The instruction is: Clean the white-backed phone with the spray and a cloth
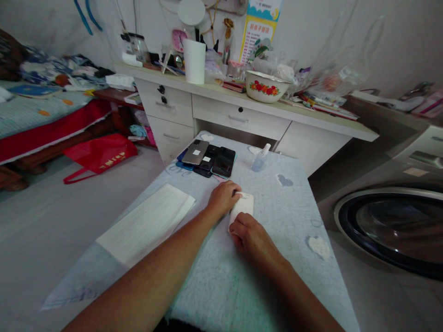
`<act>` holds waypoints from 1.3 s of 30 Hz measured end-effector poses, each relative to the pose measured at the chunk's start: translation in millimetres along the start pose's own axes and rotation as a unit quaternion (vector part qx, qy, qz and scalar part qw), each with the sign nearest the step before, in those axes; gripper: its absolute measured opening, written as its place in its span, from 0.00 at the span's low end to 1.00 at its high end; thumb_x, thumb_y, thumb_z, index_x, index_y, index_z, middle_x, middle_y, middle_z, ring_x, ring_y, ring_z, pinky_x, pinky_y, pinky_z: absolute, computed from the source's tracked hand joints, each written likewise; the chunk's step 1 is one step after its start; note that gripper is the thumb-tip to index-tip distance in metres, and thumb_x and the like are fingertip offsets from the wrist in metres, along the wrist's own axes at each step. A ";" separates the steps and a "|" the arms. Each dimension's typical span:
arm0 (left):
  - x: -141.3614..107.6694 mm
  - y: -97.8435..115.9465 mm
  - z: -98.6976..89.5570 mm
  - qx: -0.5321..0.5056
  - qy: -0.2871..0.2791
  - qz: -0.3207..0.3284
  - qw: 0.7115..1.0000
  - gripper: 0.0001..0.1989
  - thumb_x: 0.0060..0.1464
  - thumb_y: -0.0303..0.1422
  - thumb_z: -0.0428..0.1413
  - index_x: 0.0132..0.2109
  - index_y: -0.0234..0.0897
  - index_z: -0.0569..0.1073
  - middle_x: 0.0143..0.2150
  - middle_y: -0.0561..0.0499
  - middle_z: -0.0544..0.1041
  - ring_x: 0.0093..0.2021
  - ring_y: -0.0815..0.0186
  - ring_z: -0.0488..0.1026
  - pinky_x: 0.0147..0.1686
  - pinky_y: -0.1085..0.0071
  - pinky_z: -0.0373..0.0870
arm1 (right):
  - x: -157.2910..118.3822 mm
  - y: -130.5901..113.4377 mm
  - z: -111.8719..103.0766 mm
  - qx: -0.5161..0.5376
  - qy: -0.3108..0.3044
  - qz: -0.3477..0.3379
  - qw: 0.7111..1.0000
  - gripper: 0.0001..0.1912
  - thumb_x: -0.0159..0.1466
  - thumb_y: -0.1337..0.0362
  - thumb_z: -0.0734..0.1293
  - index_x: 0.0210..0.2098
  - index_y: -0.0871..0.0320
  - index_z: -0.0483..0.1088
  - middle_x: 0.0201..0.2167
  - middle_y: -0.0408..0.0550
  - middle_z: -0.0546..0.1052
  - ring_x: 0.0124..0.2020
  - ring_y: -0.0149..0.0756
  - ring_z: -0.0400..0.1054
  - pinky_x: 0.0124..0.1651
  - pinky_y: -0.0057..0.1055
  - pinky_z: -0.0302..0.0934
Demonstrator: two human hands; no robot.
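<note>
A white, flat, rounded-corner phone (245, 203) lies on the cloth-covered table (284, 216), with small dark marks near its far end. My left hand (224, 197) grips its far left edge, fingers bent. Closed over the near end is my right hand (249, 234), its curled fingers pinching near the lower left corner and covering that part. Beyond my hands, several dark and grey phones (224, 161) lie in an overlapping pile, some with white stickers. A small clear spray bottle (260, 159) stands to their right. Left of my left forearm lies a folded white sheet (147, 223).
A white desk (173, 99) with drawers stands behind the table, bearing a white cup (194, 62) and a flowered enamel bowl (266, 87). The washing machine (387, 184) is at the right. A red bag (104, 154) lies on the floor near the bed (51, 120).
</note>
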State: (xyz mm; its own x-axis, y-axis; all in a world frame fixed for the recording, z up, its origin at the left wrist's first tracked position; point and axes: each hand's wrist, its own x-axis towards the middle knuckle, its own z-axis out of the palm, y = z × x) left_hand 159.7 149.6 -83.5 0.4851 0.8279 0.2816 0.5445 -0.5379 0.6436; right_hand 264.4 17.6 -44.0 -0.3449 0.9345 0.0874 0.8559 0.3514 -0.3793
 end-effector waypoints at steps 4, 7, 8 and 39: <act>0.4 -0.7 0.8 -0.003 -0.002 -0.002 1.000 0.06 0.52 0.29 0.56 0.38 0.39 0.76 0.39 0.51 0.75 0.39 0.66 0.71 0.41 0.71 0.67 | 7.8 -5.8 7.9 -0.024 0.026 -0.022 0.999 0.10 0.62 0.74 0.61 0.26 0.59 0.67 0.30 0.47 0.68 0.32 0.34 0.60 0.34 0.28 0.55; 0.6 -1.8 0.9 -0.006 -0.003 0.002 1.000 0.06 0.52 0.30 0.57 0.38 0.39 0.76 0.39 0.51 0.75 0.40 0.65 0.71 0.41 0.71 0.67 | 5.8 -3.6 5.8 -0.020 0.021 -0.021 0.999 0.09 0.61 0.75 0.61 0.26 0.59 0.68 0.30 0.47 0.68 0.32 0.33 0.60 0.34 0.28 0.55; 0.6 -2.0 0.8 -0.006 -0.004 0.003 1.000 0.06 0.52 0.30 0.57 0.38 0.39 0.76 0.39 0.51 0.75 0.40 0.65 0.71 0.41 0.71 0.67 | 3.8 -1.8 3.4 -0.015 0.015 -0.017 1.000 0.09 0.60 0.75 0.61 0.27 0.59 0.69 0.30 0.47 0.68 0.33 0.33 0.61 0.34 0.27 0.56; 1.7 -9.3 -3.5 -0.066 -0.022 0.004 0.998 0.10 0.51 0.26 0.54 0.40 0.36 0.77 0.40 0.50 0.75 0.38 0.66 0.73 0.41 0.71 0.69 | 8.2 6.8 8.7 0.012 0.037 -0.021 0.999 0.09 0.62 0.72 0.61 0.29 0.59 0.72 0.32 0.47 0.69 0.34 0.32 0.61 0.36 0.27 0.56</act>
State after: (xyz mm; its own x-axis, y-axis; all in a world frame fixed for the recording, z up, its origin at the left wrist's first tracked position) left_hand 153.0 156.5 -86.5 0.5193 0.8150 0.2573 0.4475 -0.5158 0.7305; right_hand 264.0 27.2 -53.9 -0.3498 0.9210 0.1716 0.8319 0.3896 -0.3951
